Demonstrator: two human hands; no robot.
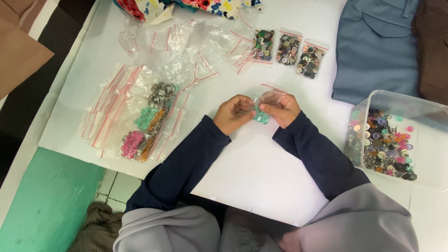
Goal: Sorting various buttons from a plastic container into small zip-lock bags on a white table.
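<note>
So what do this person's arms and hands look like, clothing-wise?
Both arms wear long dark navy sleeves reaching the wrists. The left hand and right hand are bare: no gloves, and no rings or watch that I can make out. A loose grey garment drapes over the shoulders.

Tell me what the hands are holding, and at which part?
Both the left hand and right hand pinch a small clear bag of teal buttons near its upper part.

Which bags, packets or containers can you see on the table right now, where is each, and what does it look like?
Small clear zip bag of teal buttons: centre, held between left hand and right hand.
Three clear packets of mixed dark buttons: top centre, side by side.
Pile of clear red-striped zip bags: left, some holding silver, teal, orange and pink buttons.
Clear plastic tub of mixed buttons: right edge, rectangular.
</note>
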